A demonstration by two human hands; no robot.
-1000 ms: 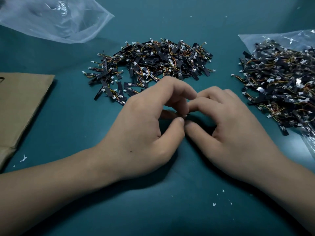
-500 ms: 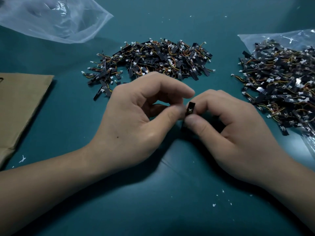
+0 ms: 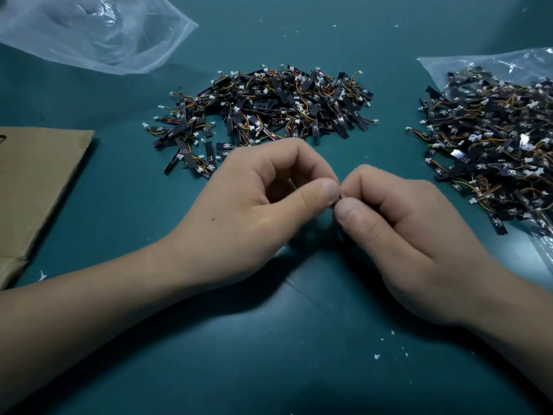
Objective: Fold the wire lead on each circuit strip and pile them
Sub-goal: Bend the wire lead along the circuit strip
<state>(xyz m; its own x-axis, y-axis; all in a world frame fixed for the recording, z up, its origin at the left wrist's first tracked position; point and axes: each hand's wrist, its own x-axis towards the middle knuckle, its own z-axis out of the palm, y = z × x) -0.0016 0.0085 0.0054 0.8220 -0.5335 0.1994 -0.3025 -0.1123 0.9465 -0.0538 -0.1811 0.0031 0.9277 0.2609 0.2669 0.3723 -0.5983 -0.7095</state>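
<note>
One circuit strip (image 3: 337, 201) is pinched between the thumbs and forefingers of both hands, just on the near side of the centre pile (image 3: 269, 106) and towards its right end. Only a dark sliver shows between the thumb tips. The fingers hide its long axis and its wire lead, so I cannot tell how far the fold has gone.

The left hand (image 3: 260, 211) is curled, its thumb tip pressed on the strip and its knuckles almost at the pile's near edge; it is the hand closer to the pile. The right hand (image 3: 419, 235) meets it from the pile's right side, gripping the same strip with thumb and bent forefinger, its other fingers tucked under. Both wrists lie low over the surface (image 3: 299, 339).

The fold seems to be under way. The drop to follow would go straight away from the person, onto the pile.

A second heap (image 3: 493, 145) lies well to the pile's right, probably unfolded stock. A clear bag (image 3: 89, 34) lies beyond the pile's left end, and brown cardboard (image 3: 39, 181) lies well to its left.
</note>
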